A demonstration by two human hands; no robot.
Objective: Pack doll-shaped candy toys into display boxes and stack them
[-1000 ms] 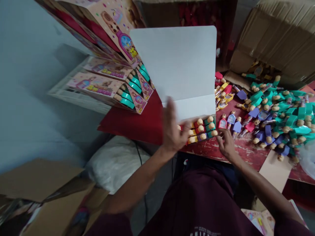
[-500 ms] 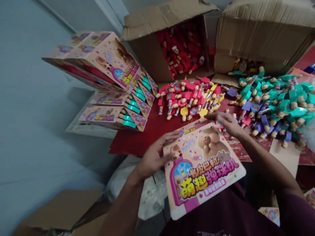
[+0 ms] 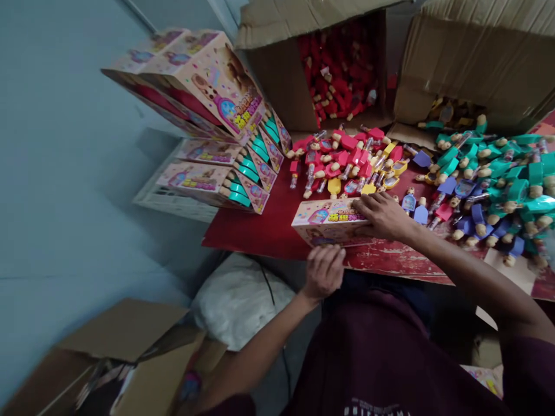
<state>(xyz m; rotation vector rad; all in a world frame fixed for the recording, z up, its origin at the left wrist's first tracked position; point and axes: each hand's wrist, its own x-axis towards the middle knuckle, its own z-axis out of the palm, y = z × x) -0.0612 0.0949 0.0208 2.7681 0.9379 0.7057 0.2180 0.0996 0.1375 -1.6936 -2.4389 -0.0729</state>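
A printed cardboard display box (image 3: 328,213) lies near the front edge of the red table, its cartoon-printed panel facing up. My right hand (image 3: 384,216) grips its right end, fingers over the top and thumb on the near side. Just below the box's near edge is my left hand (image 3: 324,271), with its fingers curled closed. What those fingers hold, if anything, is hidden. Behind the box lie red toy candy dispensers (image 3: 347,159) with animal heads, with a few yellow ones (image 3: 333,186) among them.
Filled display boxes (image 3: 195,175) are stacked at the left. Green toys (image 3: 518,173) and purple toys (image 3: 477,216) pile up at the right. Two cartons (image 3: 277,86) stand behind, one full of red toys. An open carton (image 3: 125,329) and a white sack (image 3: 238,300) sit below the table.
The box has moved away from my body onto the table and now shows its narrow side. My left hand has left its face and curled by the near edge; my right hand holds the end.
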